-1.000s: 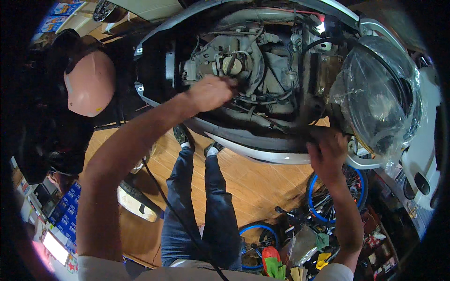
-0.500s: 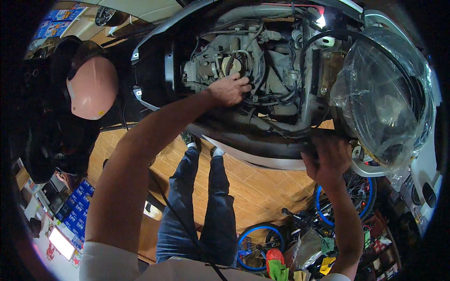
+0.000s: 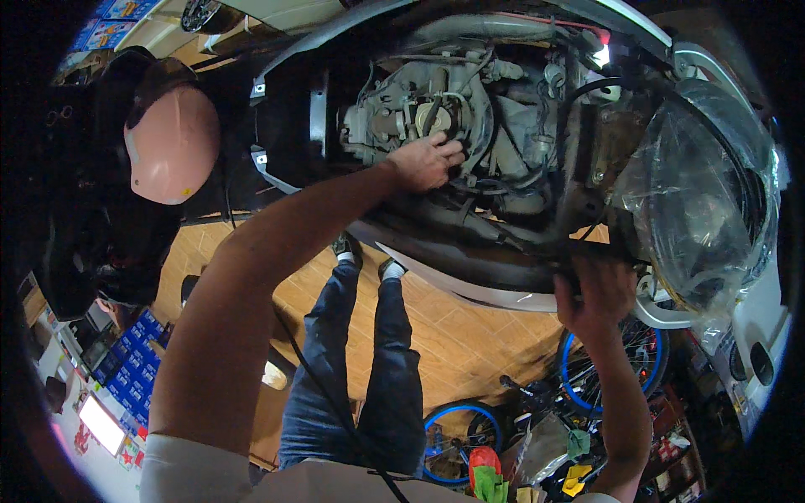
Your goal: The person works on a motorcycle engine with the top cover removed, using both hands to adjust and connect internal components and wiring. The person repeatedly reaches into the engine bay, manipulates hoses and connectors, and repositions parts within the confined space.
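Observation:
An opened scooter body (image 3: 470, 281) lies across the upper view, its engine bay (image 3: 511, 134) exposed with hoses, cables and a round cream-coloured part (image 3: 432, 117). My left hand (image 3: 426, 163) reaches into the bay, fingers bent at that round part; what they grip there is too small to make out. Lower right, my right hand (image 3: 597, 298) curls its fingers over the dark rim of the body. Beside it, a bulky plastic-wrapped bundle (image 3: 683, 210) with a black cable rests on the scooter's rear end.
A pink helmet (image 3: 172, 142) sits on dark vehicle parts at left. Below are my legs on a wooden-look floor (image 3: 470, 352), a bicycle with blue-rimmed wheels (image 3: 570, 377), assorted clutter (image 3: 579, 453), and at lower left a lit screen (image 3: 101, 423) near blue boxes.
My left hand has shifted a little to the right within the engine bay, fingers now at the round part. My right hand stays on the rim. The whole view has shifted slightly.

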`<act>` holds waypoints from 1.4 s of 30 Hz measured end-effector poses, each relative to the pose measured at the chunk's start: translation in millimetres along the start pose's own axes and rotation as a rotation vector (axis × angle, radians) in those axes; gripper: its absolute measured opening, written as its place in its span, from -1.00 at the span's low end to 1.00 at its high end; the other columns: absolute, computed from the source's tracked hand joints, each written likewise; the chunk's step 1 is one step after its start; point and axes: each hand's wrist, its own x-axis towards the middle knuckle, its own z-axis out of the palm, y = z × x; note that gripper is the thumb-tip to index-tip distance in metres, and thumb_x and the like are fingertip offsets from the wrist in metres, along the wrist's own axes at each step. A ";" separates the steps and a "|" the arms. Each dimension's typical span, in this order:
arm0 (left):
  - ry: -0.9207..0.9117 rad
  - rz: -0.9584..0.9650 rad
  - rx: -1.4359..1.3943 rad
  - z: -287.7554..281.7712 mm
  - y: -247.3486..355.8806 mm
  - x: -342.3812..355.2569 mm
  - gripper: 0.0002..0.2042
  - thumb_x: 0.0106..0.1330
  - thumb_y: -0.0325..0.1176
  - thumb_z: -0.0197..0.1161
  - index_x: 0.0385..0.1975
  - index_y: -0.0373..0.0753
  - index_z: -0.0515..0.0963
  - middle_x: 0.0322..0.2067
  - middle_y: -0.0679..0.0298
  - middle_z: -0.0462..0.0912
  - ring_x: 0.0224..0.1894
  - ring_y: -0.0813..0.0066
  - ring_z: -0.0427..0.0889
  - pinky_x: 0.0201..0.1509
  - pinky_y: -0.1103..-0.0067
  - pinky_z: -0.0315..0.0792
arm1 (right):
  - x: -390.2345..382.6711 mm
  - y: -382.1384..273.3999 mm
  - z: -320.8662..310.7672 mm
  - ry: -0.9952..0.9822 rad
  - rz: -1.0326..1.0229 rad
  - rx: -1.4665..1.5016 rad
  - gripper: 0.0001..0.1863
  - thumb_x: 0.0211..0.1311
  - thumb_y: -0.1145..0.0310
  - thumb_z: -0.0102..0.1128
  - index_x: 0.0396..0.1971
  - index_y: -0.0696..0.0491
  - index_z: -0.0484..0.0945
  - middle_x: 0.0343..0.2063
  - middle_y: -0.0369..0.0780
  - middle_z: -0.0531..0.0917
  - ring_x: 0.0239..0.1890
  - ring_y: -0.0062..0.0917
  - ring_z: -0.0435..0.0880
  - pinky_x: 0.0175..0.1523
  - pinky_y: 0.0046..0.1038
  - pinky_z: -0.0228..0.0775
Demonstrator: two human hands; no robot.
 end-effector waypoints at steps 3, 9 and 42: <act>-0.085 -0.049 -0.148 -2.6 3.4 2.0 -0.83 0.14 -0.16 0.17 -0.51 0.04 0.71 0.03 0.38 0.48 0.09 0.39 0.29 0.10 0.43 0.17 | 0.2 -1.1 -1.4 -0.035 0.030 0.017 -0.63 0.05 0.08 0.28 -0.20 -0.02 0.59 -0.32 -0.22 0.59 -0.27 -0.29 0.51 -0.17 -0.23 0.27; 0.032 -0.074 -0.085 -12.6 6.7 11.0 -0.83 0.11 -0.19 0.17 -0.57 0.01 0.68 -0.17 0.43 0.57 0.07 0.43 0.31 0.02 0.47 0.22 | -1.0 0.9 -0.6 0.036 -0.025 0.019 -0.67 0.02 0.15 0.28 -0.23 0.00 0.58 -0.36 -0.22 0.57 -0.31 -0.27 0.49 -0.19 -0.23 0.26; -0.140 -0.259 -1.174 -37.5 -9.5 102.3 -0.64 0.19 -0.31 0.24 0.02 -0.14 0.60 -0.05 0.12 0.65 0.01 0.21 0.59 0.09 0.46 0.45 | -2.8 1.3 0.8 -0.032 -0.019 -0.027 -0.68 0.07 0.08 0.27 -0.25 -0.04 0.58 -0.31 -0.26 0.59 -0.29 -0.32 0.52 -0.23 -0.24 0.28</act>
